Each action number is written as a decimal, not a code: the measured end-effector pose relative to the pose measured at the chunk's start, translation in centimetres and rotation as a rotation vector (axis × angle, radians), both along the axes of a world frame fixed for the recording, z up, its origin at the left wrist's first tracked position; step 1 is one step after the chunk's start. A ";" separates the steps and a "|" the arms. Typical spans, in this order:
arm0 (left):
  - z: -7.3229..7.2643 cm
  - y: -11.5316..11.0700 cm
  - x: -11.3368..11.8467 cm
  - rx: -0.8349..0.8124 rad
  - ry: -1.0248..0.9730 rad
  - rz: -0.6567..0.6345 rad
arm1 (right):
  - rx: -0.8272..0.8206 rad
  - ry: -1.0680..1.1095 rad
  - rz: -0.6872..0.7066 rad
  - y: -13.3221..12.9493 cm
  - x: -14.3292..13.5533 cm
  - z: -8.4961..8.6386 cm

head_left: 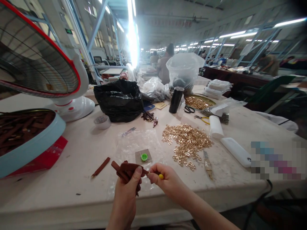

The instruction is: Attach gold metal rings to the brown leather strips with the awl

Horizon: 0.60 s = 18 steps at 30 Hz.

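My left hand point(128, 188) is closed around a bunch of brown leather straps point(124, 171), its thumb pressing on top. Close beside it, my right hand point(165, 179) pinches a small yellow-ended tool point(161, 176); the tool's working end is hidden by the fingers. The right fingertips meet the end of one strap that points to the right. Just beyond the hands, a small green cap point(144, 157) sits on a grey square plate point(137, 158), over a clear plastic sheet point(129, 143). A single brown strap point(101, 167) lies on the table to the left.
Gold metal rings point(189, 139) are heaped at right, near a flat brush point(207, 164) and a white block point(236, 152). At left stand a blue-rimmed tub of straps point(35, 143) and a fan point(72, 108). A black bag point(117, 102), scissors point(189, 109) and a black cylinder point(176, 100) stand farther back.
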<state>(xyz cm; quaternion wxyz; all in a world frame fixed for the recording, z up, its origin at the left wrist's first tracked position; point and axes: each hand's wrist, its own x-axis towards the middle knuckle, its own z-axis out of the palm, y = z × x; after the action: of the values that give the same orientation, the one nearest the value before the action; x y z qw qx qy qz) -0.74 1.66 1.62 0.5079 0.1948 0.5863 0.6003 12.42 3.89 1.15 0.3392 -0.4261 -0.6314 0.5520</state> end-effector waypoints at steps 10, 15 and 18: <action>-0.4 0.0 0.4 0.084 0.344 0.111 | 0.028 -0.048 0.034 -0.3 -0.4 0.3; -0.5 0.0 0.8 0.237 0.398 0.063 | 0.046 -0.085 0.019 -0.3 -0.5 -0.1; -0.6 -0.1 0.7 0.280 0.396 -0.006 | 0.076 -0.110 0.002 -0.2 -0.6 -0.4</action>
<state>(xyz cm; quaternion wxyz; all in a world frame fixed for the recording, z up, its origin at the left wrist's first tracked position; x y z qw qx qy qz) 0.00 1.58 1.02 0.3528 0.3793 0.5848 0.6242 11.87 3.69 0.72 0.3194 -0.4419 -0.6702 0.5036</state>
